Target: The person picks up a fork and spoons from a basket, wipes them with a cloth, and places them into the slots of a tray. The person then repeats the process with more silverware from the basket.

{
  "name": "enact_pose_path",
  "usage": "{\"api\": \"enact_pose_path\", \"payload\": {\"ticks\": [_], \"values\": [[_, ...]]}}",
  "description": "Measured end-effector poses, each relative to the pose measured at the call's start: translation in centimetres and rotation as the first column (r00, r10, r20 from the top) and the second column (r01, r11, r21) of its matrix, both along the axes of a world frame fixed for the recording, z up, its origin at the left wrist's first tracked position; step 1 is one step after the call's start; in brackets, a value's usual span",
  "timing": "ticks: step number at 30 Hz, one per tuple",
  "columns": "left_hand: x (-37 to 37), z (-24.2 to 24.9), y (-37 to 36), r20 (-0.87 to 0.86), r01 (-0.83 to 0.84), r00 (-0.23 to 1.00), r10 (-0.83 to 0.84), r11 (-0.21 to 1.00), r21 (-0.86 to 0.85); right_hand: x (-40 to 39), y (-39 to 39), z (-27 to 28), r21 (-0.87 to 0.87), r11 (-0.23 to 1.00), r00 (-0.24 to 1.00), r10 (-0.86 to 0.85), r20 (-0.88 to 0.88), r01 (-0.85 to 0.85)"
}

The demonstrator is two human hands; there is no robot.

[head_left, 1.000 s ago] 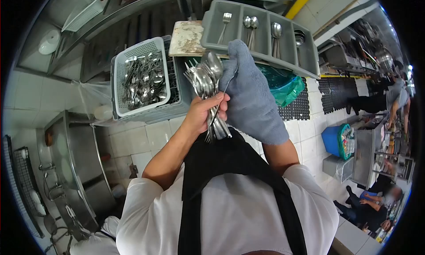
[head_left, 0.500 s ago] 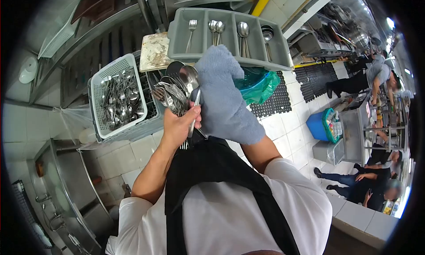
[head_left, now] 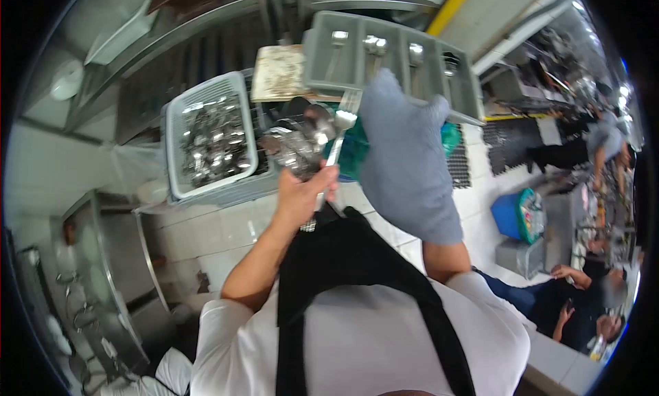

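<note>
My left hand is closed around a bunch of metal cutlery, with spoon bowls and blurred pieces fanned out above the fist. One fork stands apart on the right side of the bunch, tines up. A grey-blue towel covers my right hand like a mitt, hiding its fingers; it is apart from the cutlery. Beyond the towel lies a grey cutlery tray with compartments; forks, spoons and ladle-like pieces lie in them. Left of my left hand, a white plastic basket holds many loose utensils.
A worn board lies beside the tray. Green plastic bag material shows below the tray. A steel sink unit stands at the left. On the right are a blue bin and several people around the kitchen.
The fork now sticks up clear of the bunch. The towel-covered right hand has moved right, away from the cutlery. The whole view has shifted, with the tray and basket further right.
</note>
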State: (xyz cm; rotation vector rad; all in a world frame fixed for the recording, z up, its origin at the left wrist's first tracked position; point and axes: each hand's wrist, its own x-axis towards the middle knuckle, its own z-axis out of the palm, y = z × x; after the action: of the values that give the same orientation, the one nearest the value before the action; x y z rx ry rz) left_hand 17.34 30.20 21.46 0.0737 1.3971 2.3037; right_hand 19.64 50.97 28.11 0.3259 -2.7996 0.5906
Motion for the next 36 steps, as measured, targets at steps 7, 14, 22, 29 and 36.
{"api": "enact_pose_path", "payload": {"ticks": [7,14,22,29,36], "values": [[0.5,-0.6,0.7,-0.009,0.083,0.996,-0.083,0.995,-0.053,1.3,-0.4,-2.6,-0.157,0.987,0.999,0.044,-0.008,-0.044],[2.0,0.6,2.0,-0.063,0.224,0.972,-0.225,0.974,-0.024,0.7,-1.9,4.4,-0.334,0.943,0.991,-0.045,-0.129,-0.001],[2.4,0.1,2.9,-0.088,0.055,0.994,-0.062,0.995,-0.082,-1.6,-0.4,-1.2,-0.034,0.966,0.815,-0.235,-0.529,0.256],[0.6,0.3,2.9,-0.133,-0.11,0.987,0.095,0.988,-0.104,-2.6,-4.8,-3.6,-0.319,0.948,0.956,-0.089,-0.279,-0.004],[-0.2,0.2,1.4,0.146,-0.05,0.987,0.071,0.989,-0.142,-3.1,-3.7,-4.9,0.1,0.995,0.944,0.056,-0.324,-0.025]]}}
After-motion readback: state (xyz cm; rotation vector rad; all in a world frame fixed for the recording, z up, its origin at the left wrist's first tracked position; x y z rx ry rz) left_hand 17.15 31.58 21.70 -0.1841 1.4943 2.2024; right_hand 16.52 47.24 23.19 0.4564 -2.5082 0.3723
